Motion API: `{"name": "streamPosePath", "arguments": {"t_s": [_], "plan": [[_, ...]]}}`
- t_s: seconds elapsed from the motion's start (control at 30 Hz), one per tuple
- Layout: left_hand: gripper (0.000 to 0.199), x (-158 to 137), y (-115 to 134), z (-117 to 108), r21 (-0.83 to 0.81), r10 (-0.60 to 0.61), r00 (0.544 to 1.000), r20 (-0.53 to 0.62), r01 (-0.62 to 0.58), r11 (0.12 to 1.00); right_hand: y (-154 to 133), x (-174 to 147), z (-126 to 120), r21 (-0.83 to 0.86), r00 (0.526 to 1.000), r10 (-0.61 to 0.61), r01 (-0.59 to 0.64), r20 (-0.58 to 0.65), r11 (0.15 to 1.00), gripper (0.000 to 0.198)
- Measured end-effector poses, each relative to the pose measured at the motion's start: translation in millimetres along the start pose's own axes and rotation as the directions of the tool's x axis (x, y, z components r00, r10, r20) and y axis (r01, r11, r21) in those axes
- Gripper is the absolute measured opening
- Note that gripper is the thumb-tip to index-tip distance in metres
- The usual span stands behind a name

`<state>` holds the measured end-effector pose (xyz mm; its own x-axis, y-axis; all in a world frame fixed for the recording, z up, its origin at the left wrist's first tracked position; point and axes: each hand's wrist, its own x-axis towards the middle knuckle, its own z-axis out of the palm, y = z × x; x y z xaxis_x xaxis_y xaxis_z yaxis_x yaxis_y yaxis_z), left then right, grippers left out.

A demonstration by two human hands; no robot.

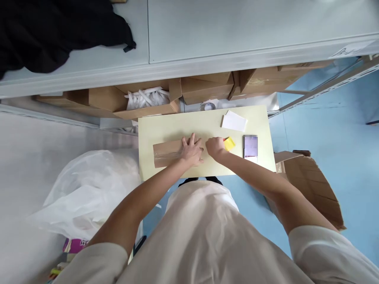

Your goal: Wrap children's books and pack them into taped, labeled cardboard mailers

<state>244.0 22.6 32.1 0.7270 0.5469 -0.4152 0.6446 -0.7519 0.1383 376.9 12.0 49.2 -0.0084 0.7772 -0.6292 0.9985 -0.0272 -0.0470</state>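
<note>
A flat brown cardboard box [167, 154], with clear tape along its length, lies on the left half of the pale yellow table [145, 130]. My left hand [192, 152] rests on its right end with the fingers spread. Just right of the box, my right hand [215, 146] is closed in a fist low over the table, and its palm side is hidden. A yellow object with a bit of red [229, 143] shows right beside that fist. Whether the fist grips it, I cannot tell.
White cards or papers [233, 121] and a dark-edged device [250, 146] lie on the table's right. Behind stands a shelf with cardboard boxes [207, 85] and a tape roll [209, 106]. A plastic bag [91, 185] is at left, an open carton [310, 185] at right.
</note>
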Motion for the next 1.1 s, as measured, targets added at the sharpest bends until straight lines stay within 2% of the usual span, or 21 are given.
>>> {"name": "streamPosePath", "arguments": {"t_s": [0.1, 0.2, 0.27, 0.33, 0.4, 0.47, 0.5, 0.57, 0.63, 0.67, 0.73, 0.83, 0.9, 0.97, 1.03, 1.1], "plan": [[0.049, -1, -1, 1, -0.048, -0.004, 1.0, -0.008, 0.004, 0.999, 12, -8, 13, 0.078, 0.994, 0.082, -0.076, -0.076, 0.994, 0.04], [0.079, -5, -4, -1, -0.135, 0.025, 0.996, -0.081, -0.036, 0.99, 30, -19, 26, 0.204, 0.949, 0.253, -0.214, -0.188, 0.955, 0.055], [0.095, -10, -10, -2, -0.185, 0.055, 0.988, -0.148, -0.082, 0.979, 40, -25, 38, 0.287, 0.921, 0.333, -0.269, -0.202, 0.919, 0.05], [0.092, -20, -20, -2, -0.202, 0.071, 0.976, -0.207, -0.114, 0.973, 47, -29, 53, 0.349, 0.903, 0.38, -0.297, -0.199, 0.889, 0.039], [0.08, -35, -34, 0, -0.195, 0.052, 0.966, -0.255, -0.104, 0.975, 48, -30, 71, 0.391, 0.893, 0.404, -0.306, -0.199, 0.868, 0.034], [0.072, -55, -50, 7, -0.208, -0.043, 0.952, -0.304, -0.023, 0.978, 46, -29, 89, 0.438, 0.886, 0.428, -0.317, -0.18, 0.841, 0.033], [0.07, -67, -58, 12, -0.24, -0.128, 0.935, -0.332, 0.048, 0.97, 45, -27, 97, 0.465, 0.883, 0.438, -0.321, -0.168, 0.825, 0.033], [0.077, -92, -75, 27, -0.367, -0.334, 0.869, -0.365, 0.195, 0.909, 41, -25, 111, 0.503, 0.88, 0.45, -0.322, -0.153, 0.802, 0.033], [0.09, -114, -90, 46, -0.565, -0.52, 0.788, -0.33, 0.276, 0.777, 39, -24, 120, 0.519, 0.881, 0.448, -0.314, -0.153, 0.795, 0.035], [0.096, -124, -97, 57, -0.666, -0.572, 0.774, -0.271, 0.278, 0.692, 38, -24, 124, 0.522, 0.881, 0.442, -0.3, -0.17, 0.799, 0.038], [0.101, -138, -109, 77, -0.802, -0.614, 0.777, -0.136, 0.277, 0.528, 37, -27, 127, 0.527, 0.859, 0.436, -0.248, -0.269, 0.813, 0.047], [0.103, -147, -119, 100, -0.897, -0.582, 0.813, -0.03, 0.235, 0.375, 30, -34, 128, 0.517, 0.782, 0.388, -0.1, -0.487, 0.85, 0.072], [0.106, -147, -119, 108, -0.925, -0.542, 0.838, -0.064, 0.154, 0.346, 17, -36, 127, 0.505, 0.787, 0.27, 0.06, -0.554, 0.861, 0.086], [0.109, -143, -115, 112, -0.929, -0.494, 0.857, -0.148, 0.051, 0.367, -2, -35, 127, 0.518, 0.827, 0.118, 0.226, -0.549, 0.825, 0.094], [0.104, -137, -110, 113, -0.928, -0.472, 0.854, -0.22, -0.034, 0.371, -24, -29, 127, 0.582, 0.853, 0.029, 0.332, -0.522, 0.742, 0.093], [0.094, -131, -108, 111, -0.945, -0.486, 0.842, -0.235, -0.08, 0.318, -40, -23, 126, 0.69, 0.865, 0.036, 0.373, -0.501, 0.62, 0.082]]}}
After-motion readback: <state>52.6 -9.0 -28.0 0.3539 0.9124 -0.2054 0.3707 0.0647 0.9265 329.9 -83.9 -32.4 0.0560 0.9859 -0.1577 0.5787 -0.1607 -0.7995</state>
